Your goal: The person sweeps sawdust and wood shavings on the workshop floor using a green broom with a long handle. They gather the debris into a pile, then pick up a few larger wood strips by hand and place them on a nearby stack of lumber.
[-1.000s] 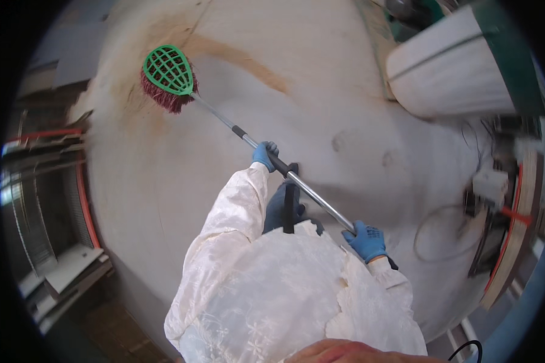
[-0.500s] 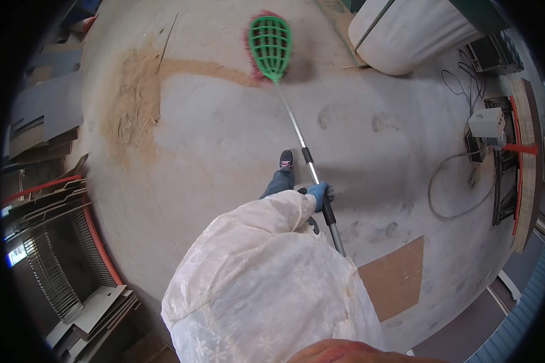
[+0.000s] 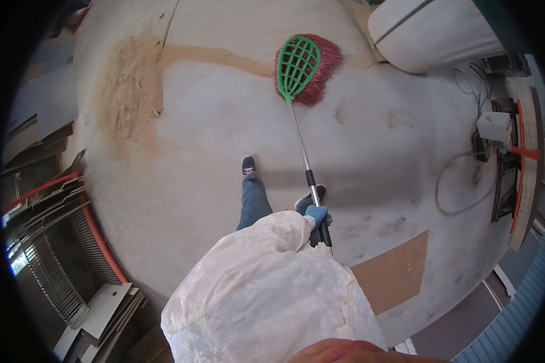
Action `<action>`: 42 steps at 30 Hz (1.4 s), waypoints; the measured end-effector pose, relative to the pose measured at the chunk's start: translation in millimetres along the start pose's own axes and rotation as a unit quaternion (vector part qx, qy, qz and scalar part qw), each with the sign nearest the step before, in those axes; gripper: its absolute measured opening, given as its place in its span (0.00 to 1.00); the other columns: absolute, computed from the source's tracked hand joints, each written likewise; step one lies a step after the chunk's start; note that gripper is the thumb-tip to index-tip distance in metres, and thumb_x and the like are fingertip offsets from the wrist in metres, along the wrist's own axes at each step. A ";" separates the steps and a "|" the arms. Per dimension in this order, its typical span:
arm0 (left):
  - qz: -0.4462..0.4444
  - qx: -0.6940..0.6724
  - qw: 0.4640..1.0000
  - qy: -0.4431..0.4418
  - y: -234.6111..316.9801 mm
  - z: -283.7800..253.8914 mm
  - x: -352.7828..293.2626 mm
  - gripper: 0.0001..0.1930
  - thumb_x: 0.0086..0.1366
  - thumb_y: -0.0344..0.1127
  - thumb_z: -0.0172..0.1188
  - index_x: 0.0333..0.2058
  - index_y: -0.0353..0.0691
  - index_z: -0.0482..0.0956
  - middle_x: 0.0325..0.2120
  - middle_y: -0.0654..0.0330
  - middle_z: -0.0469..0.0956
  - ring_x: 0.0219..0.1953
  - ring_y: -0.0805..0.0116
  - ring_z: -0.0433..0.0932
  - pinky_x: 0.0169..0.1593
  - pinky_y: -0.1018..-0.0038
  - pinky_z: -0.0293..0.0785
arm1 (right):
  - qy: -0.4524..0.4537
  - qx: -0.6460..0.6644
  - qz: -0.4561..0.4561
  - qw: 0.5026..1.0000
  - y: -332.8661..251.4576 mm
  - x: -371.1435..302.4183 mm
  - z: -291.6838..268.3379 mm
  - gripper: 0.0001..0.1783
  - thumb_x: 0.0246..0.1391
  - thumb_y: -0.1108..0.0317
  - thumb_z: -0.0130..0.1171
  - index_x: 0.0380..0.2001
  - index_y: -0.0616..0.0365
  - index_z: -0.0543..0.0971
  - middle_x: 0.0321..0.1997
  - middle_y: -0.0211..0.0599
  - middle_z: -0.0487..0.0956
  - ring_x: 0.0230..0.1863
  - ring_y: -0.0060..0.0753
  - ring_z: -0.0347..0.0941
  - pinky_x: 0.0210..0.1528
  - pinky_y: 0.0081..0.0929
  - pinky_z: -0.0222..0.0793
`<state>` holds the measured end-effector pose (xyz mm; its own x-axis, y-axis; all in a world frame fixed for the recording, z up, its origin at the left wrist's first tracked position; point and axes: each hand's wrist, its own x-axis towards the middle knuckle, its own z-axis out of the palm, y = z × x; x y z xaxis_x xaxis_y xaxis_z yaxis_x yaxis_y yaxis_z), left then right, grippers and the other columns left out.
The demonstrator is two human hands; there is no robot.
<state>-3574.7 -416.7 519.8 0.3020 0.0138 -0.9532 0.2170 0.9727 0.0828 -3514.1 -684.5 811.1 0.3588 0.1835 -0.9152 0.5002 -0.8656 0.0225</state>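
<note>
A broom with a green lattice head [image 3: 298, 66] and red bristles rests on the floor ahead, its bristles fanned toward the right. Its silver handle [image 3: 300, 134] runs back toward me and has black grip sections. My left hand [image 3: 317, 214], in a blue glove, is wrapped round the handle by the lower black grip. The handle's near end passes out of sight behind my white patterned sleeve and garment [image 3: 254, 278]. My right hand does not show. A band of brown sawdust [image 3: 221, 57] reaches the left side of the bristles and joins a bigger sawdust patch [image 3: 130, 91].
Stacked boards [image 3: 45, 121] and a rack with a red bar [image 3: 103, 242] line the left. A flat brown board [image 3: 393, 272] lies at the near right. Beyond it are a cable [image 3: 439, 187], a white box [image 3: 495, 127] and a board stack [image 3: 527, 169]. A large white sack [image 3: 430, 36] stands far right.
The broom head has swung right and nearer, and its bristles now splay out to the right. My left hand has come slightly closer. My left foot has stepped out to the left.
</note>
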 end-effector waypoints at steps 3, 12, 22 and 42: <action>0.007 -0.046 0.999 0.001 66.1 -66.5 5.4 0.07 0.62 0.31 0.55 0.34 0.33 0.70 0.21 0.49 0.76 0.19 0.55 0.79 0.21 0.63 0.78 | -0.010 -0.020 -0.026 0.999 -74.8 15.6 -9.7 0.25 0.52 0.45 0.55 0.40 0.56 0.78 0.33 0.54 0.81 0.39 0.56 0.78 0.43 0.48 0.71; 0.175 -0.179 0.961 0.121 322.0 -262.9 26.2 0.07 0.65 0.34 0.51 0.32 0.39 0.64 0.14 0.57 0.68 0.14 0.58 0.72 0.19 0.63 0.73 | -0.042 -0.119 -0.138 0.982 -346.2 82.8 -87.6 0.24 0.52 0.48 0.55 0.41 0.56 0.79 0.34 0.55 0.81 0.41 0.56 0.78 0.45 0.47 0.72; 0.080 -0.305 0.940 0.134 497.7 -326.4 -9.6 0.06 0.62 0.32 0.47 0.37 0.40 0.63 0.21 0.53 0.72 0.19 0.58 0.72 0.28 0.63 0.74 | 0.123 -0.183 -0.220 0.950 -478.1 126.2 -205.4 0.12 0.49 0.55 0.56 0.32 0.49 0.77 0.26 0.43 0.81 0.30 0.48 0.79 0.36 0.45 0.71; 0.164 -0.471 0.863 0.076 862.1 -169.6 81.7 0.05 0.57 0.33 0.49 0.25 0.40 0.66 0.19 0.56 0.68 0.23 0.59 0.70 0.36 0.61 0.73 | 0.176 -0.318 -0.292 0.885 -637.6 395.9 -640.9 0.10 0.45 0.56 0.60 0.29 0.47 0.80 0.27 0.41 0.81 0.31 0.47 0.80 0.34 0.43 0.72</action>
<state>-3520.4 462.3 464.0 0.0625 0.2850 -0.9565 -0.7298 0.6668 0.1510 -3185.9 238.7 692.3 0.0606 0.7436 -0.6659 0.9835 -0.1584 -0.0874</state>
